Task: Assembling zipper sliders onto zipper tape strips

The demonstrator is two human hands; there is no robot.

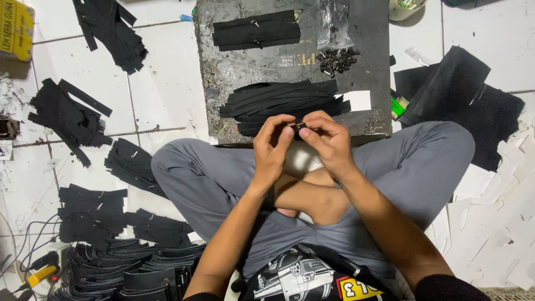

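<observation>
I sit cross-legged on a white tiled floor in grey trousers. My left hand (272,146) and my right hand (329,139) meet above my knees, fingertips pinched together on a small black zipper piece (300,127). Just beyond my hands lies a dark worn work board (368,44). On it rest a heap of black zipper strips (281,103), a neat stack of finished black zippers (256,30) farther back, a small pile of metal sliders (336,60) and a clear plastic bag (333,22).
Piles of black strips lie on the tiles at left (67,117), upper left (111,30) and lower left (92,214). Black fabric sheets (468,100) and white paper scraps (490,223) lie at right. A yellow-handled tool (39,275) with cables sits at bottom left.
</observation>
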